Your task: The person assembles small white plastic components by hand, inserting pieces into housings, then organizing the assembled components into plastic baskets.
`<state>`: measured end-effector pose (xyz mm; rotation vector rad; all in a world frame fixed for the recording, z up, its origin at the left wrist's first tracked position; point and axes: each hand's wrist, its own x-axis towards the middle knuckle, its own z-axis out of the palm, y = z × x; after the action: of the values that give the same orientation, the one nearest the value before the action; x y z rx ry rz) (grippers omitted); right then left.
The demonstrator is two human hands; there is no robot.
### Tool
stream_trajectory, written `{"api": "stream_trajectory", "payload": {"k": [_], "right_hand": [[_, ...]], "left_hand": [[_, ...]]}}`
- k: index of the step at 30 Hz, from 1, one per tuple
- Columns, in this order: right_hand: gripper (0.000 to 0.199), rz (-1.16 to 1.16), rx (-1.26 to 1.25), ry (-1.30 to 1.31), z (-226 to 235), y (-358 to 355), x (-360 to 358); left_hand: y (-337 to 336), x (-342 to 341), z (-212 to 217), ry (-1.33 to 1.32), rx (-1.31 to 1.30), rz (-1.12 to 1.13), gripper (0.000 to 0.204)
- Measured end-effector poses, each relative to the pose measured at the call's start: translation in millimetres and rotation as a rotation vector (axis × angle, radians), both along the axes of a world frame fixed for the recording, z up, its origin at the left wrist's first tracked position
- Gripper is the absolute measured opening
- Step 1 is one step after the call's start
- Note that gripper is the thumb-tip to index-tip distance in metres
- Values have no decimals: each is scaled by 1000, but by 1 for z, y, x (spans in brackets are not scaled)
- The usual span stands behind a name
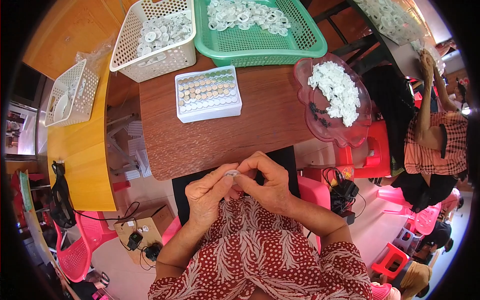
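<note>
Here, a small white round piece (231,173) is pinched at the fingertips of both hands, the left hand (206,196) and right hand (272,187) brought together above a red patterned garment (250,250), just short of the brown bench (260,127). From where I stand, a slipping thumb could send it into the cloth's folds or onto the floor (360,225). Beyond stand a disc-filled white tray (210,116), a heaped pink scalloped dish (365,117) and a green basket (270,59).
</note>
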<state>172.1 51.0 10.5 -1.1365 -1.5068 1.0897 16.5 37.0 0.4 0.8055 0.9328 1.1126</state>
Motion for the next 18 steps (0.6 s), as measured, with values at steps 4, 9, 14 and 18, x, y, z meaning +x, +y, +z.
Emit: {"api": "stream_trajectory", "payload": {"k": [4,9,14,18], "right_hand": [[12,-21,39,29,-2,-1,-3],[11,-53,86,73,-11,-2,-7],[7,-104,-199,182,-12,-1,-14],[8,-50,-121,87,-2,3,-8]], "left_hand": [[-2,6,-2,77,63,73,22],[-1,8,-6,54,93,110,22],[8,2,1,169,-126,41,26],[12,-7,3,107,-70,4,24]]}}
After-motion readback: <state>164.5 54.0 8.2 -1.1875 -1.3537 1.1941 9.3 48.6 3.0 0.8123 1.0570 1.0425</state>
